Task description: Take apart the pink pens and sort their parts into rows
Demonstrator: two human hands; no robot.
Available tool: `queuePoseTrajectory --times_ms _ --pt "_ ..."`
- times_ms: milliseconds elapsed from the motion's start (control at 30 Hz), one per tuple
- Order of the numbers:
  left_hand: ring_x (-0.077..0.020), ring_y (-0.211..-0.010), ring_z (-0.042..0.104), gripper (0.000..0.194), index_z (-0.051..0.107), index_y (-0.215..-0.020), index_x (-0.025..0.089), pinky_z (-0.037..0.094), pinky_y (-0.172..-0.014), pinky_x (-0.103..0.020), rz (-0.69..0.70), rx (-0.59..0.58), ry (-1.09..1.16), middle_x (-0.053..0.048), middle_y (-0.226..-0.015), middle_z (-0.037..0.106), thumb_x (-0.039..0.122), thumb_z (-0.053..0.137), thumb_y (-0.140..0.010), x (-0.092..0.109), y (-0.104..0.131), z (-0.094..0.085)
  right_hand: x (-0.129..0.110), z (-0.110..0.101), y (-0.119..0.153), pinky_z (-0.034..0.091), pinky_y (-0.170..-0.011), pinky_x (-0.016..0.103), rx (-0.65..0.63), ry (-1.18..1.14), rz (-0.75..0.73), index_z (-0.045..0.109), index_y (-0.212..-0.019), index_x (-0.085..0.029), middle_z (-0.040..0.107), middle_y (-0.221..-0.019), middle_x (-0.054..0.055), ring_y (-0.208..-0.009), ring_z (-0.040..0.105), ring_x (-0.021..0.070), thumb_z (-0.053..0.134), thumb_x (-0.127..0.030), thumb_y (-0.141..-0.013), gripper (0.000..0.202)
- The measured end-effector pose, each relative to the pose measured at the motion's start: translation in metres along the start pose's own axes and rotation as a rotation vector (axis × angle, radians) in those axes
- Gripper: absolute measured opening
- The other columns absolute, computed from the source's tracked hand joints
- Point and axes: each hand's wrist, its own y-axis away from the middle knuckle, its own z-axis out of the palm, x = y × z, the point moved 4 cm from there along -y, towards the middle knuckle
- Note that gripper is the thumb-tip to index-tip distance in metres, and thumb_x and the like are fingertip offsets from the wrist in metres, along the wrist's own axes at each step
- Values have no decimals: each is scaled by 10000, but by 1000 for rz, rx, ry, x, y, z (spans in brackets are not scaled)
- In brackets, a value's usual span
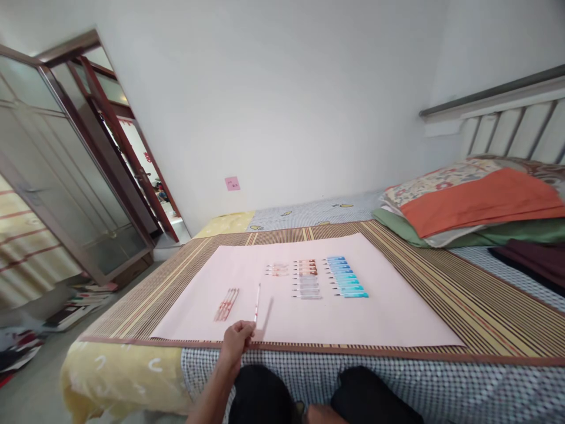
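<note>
The person's dark-clad knees (262,394) face the near side of a bed, and between them the right hand (324,414) shows only partly at the lower border; I cannot tell how far its fingers are open or whether it has hold of anything. The left hand (239,333) reaches over the bed's edge with thumb and fingers pinched together on the lower end of a slim white-and-red pen (257,303). That pen points away from the body, leaning slightly right, its shadow on the sheet to its right.

Below the hand, a brown-trimmed striped mat (119,312) ends along the bed's edge, and checked cloth (353,359) hangs under it. The large pink sheet (397,318) lies on the mat, its near edge close to the trim. Just left of the held pen, a bundle of white-and-red pens (227,304) lies side by side. Beyond and to the right lie a small peach group (277,270), a column of brown and grey pens (306,278) and a column of blue and teal pens (345,275), dark tips leftward. Plain paper stretches from the blue column to the sheet's right edge, and another strip runs between the columns and the near edge.

Farther off, pillows (481,200) are stacked at right, a pink card (232,184) is on the white wall, and a doorway stands at left.
</note>
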Motion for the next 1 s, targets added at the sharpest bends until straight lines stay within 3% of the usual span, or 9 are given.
queuePoseTrajectory --times_ms 67,133,233,367,500,633,800,1000 --pt "-89 -450 395 496 563 -687 204 278 -454 -232 -34 -109 388 40 -546 518 679 706 -679 10 22 12 4 0 7 537 -778 403 -17 26 -1 751 -794 -284 755 -909 62 -938 738 324 673 -251 -698 128" --pt "-67 -454 362 500 558 -678 197 239 -456 -219 -58 -171 593 54 -557 505 638 790 -639 24 43 20 4 -1 13 517 -826 369 8 30 -87 740 -899 -273 751 -1008 68 -993 716 294 649 -247 -719 203" --pt "-54 -468 365 504 567 -676 184 248 -469 -208 -61 -199 733 55 -575 515 595 853 -615 42 69 26 -2 -4 21 484 -834 315 50 13 -259 710 -917 -256 742 -1035 50 -1001 693 253 632 -210 -722 216" --pt "-45 -475 387 510 591 -695 167 238 -470 -193 -72 -233 824 45 -596 551 560 898 -591 55 88 31 -21 -14 22 460 -758 279 121 -153 -357 668 -794 -217 724 -832 27 -845 681 203 590 -198 -755 89" --pt "-44 -469 389 522 590 -675 165 250 -459 -186 -71 -219 910 48 -577 540 550 924 -564 59 91 33 -47 -43 20 427 -583 261 197 -624 -380 638 -784 -198 676 -719 18 -592 600 152 519 -440 -891 291" --pt "-49 -444 383 540 596 -659 168 244 -433 -192 -72 -183 994 53 -551 535 556 946 -522 63 87 36 -77 -89 25 432 -542 281 290 -877 -411 708 -891 -183 709 -824 71 -641 620 188 550 -739 -843 581" --pt "-54 -454 397 522 616 -658 160 238 -454 -195 -70 -171 1006 25 -550 585 550 940 -531 65 84 43 -122 -126 25 503 -669 309 331 -948 -530 760 -902 -187 716 -807 61 -750 631 208 678 -721 -806 549" --pt "-86 -425 453 504 622 -704 169 232 -451 -215 -28 -237 824 6 -528 607 597 872 -612 60 68 46 -144 -125 -4 347 -444 256 319 -996 -444 725 -770 -176 565 -553 -13 -471 460 124 680 -760 -764 585"
